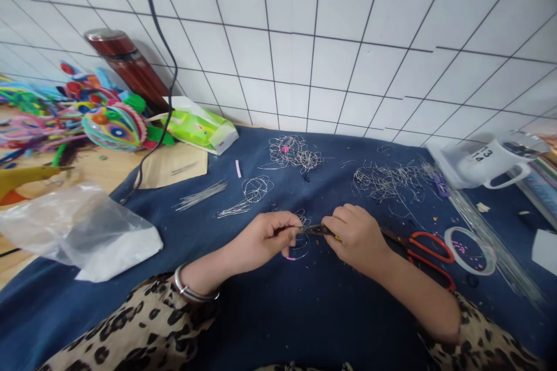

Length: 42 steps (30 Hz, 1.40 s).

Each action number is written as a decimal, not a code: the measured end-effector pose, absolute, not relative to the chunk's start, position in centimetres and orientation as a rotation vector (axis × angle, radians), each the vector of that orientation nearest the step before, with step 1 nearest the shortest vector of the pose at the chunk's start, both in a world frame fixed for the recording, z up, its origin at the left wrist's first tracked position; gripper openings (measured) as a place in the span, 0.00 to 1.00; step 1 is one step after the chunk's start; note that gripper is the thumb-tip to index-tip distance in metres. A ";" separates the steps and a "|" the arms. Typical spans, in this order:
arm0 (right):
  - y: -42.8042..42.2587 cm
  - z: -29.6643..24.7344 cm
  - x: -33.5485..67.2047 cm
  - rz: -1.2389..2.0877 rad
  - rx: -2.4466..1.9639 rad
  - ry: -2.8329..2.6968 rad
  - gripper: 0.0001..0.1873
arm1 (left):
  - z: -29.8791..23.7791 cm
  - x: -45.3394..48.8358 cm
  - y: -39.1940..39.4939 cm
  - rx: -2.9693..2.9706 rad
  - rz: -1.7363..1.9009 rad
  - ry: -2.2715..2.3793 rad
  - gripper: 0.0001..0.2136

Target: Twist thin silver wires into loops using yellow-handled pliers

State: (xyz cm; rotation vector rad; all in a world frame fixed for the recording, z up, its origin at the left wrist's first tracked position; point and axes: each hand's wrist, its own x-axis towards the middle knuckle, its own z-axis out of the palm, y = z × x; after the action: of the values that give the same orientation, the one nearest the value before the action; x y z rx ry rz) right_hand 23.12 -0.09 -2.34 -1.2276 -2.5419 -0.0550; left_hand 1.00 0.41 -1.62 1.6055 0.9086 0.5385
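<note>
Wire (299,249) sits at lower centre of the frame on the blue surface (278,313) — left hand (265,237) pinches it, right hand (357,235) is clenched on a dark tool (315,230) meeting it. Bending seems in hand; the next move calls for firm grip — and a small twist.

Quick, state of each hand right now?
Left hand: closed, pinching the wire loop.
Right hand: closed on a small dark tool, likely pliers.
</note>
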 end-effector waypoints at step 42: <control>0.1 -1.7 22.6 0.104 -1.314 -2.537 0.08 | 0.0 0.6 2.1 1.372 0.456 0.746 0.06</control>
State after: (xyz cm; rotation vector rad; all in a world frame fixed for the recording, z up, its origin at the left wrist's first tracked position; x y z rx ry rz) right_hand 22.63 0.09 -1.69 -1.3136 -2.5370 0.1039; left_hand 0.57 2.10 -0.04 1.3724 0.7459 0.4561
